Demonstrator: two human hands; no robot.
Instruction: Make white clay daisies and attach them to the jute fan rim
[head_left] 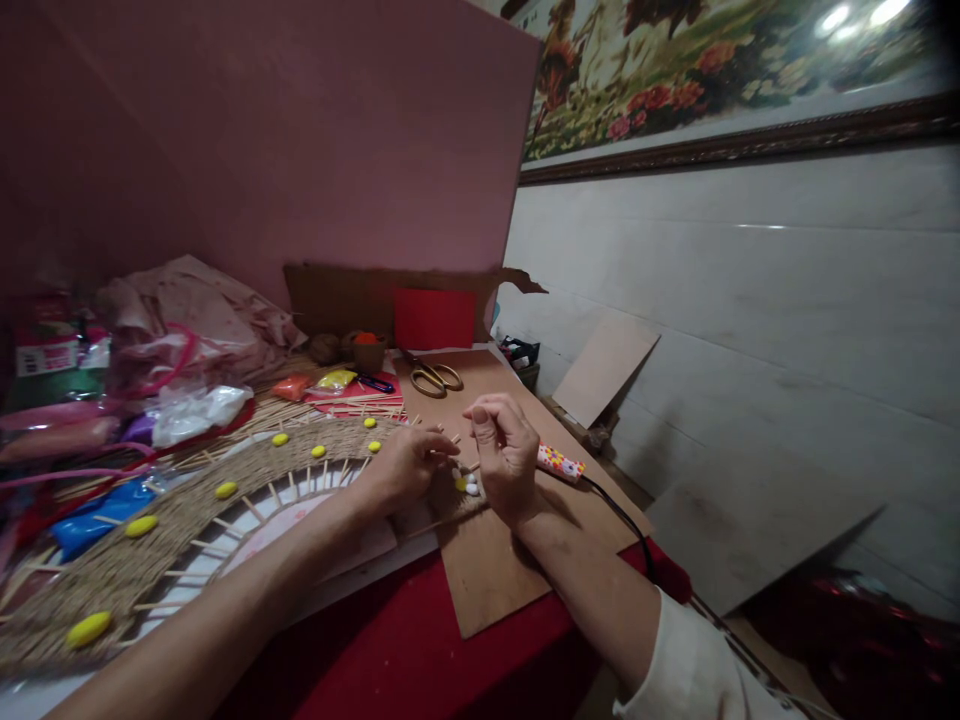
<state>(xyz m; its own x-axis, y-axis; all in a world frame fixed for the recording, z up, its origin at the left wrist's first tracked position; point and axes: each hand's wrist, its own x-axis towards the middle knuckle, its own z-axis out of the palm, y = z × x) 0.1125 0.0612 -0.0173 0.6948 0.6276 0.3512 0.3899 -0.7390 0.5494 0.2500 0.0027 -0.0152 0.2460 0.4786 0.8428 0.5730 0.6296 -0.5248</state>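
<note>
The twine-covered arch [180, 505] lies flat, probably to steady its curve, with yellow oval pieces [226, 490] spaced along it and thin wooden sticks [249, 507] along its inner edge. Both hands meet above its right end: the left hand [405, 465] is half-closed, fingers bent inward, and the right hand [508, 462] is curled with its thumb raised, a posture that suits fine fingertip work. I cannot tell whether either pinches anything. At that same end, just under the hands, sits a white-and-yellow petal cluster [465, 484]. Right of the arch, a flower-patterned handle [561, 462] trails its black cord [626, 515] outward, seemingly within easy reach; gold-handled scissors [427, 380] lie beyond the arch's right end, apart from the hands
</note>
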